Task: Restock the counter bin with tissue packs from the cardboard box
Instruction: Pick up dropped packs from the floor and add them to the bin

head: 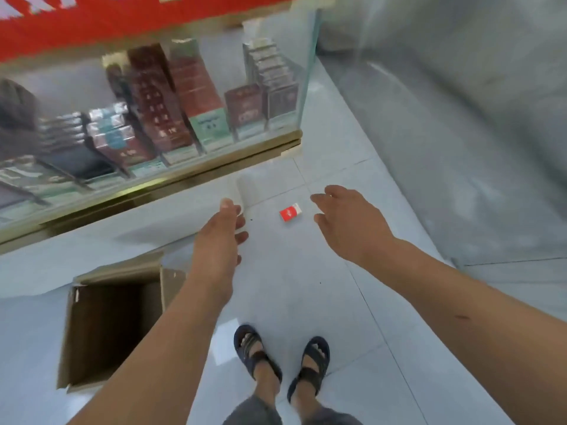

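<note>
Two bare hands reach out over the floor, both slack and holding nothing: the left hand (221, 240) has its fingers loosely spread, and the right hand (345, 219) is flat with its fingers extended. Between them, touching neither, a small red-and-white pack (291, 212) lies on the floor (291, 289), just off the right front corner of the glass display case (171, 183). Whether it is a tissue pack cannot be told.

The cardboard box (122, 268) sits on the floor by the case's front edge, to the left of the left forearm, with its flaps folded open. Its inside is dark and shows no contents.

Behind the glass, tall dark-red cartons (165, 99) lean in a row, some with pale green ends. A stepped stack of grey packs (270, 65) fills the case's right corner, and smaller teal-and-white packs (110, 130) lie toward the left. The printing on the cartons is too blurred to read.

A red banner (122, 23) runs along the case's top edge; its white marks are cut off and illegible.

The floor is pale grey glossy tile with thin dark joints. The person's feet stand on it in dark strapped sandals (255, 354). The whole view is motion-blurred.
</note>
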Demonstrator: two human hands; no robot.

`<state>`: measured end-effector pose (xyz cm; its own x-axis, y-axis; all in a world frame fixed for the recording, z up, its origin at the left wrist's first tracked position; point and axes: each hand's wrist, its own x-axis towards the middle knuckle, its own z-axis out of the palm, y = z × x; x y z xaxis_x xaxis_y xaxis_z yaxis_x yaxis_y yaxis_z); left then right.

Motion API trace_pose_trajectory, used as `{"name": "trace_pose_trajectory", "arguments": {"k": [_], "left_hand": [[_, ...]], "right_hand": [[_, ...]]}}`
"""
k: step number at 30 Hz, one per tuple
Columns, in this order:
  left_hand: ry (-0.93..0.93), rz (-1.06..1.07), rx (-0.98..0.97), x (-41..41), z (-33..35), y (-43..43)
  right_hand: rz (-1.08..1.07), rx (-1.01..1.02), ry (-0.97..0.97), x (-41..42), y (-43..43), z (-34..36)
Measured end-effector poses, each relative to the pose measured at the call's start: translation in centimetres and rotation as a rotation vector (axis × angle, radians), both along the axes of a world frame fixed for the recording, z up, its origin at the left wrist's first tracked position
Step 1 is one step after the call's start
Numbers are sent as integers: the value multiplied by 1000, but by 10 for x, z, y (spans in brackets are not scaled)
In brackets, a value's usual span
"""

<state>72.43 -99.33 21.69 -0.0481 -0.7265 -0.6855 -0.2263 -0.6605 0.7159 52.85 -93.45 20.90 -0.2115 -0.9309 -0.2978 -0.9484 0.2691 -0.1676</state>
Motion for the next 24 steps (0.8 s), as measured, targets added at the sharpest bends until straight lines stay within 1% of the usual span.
{"name": "trace_pose_trajectory", "arguments": {"k": [3, 7, 10, 17, 21, 24], "left_hand": [[0, -13, 9, -10, -56, -9], [33, -3, 21, -29, -147, -23], [49, 9, 34, -38, -222, -28], [-38, 103, 66, -42, -414, -41], [-55, 151, 75, -42, -506, -53], [-53, 183, 55, -42, -556, -71]], "right_hand": [[-11, 31, -1, -16, -9, -54], [17, 67, -1, -33, -25, -145], [45, 107, -5, -44, -36, -232], [182, 176, 57, -76, -82, -460], [240, 200, 105, -94, -119, -564], [266, 199, 131, -105, -150, -626]]}}
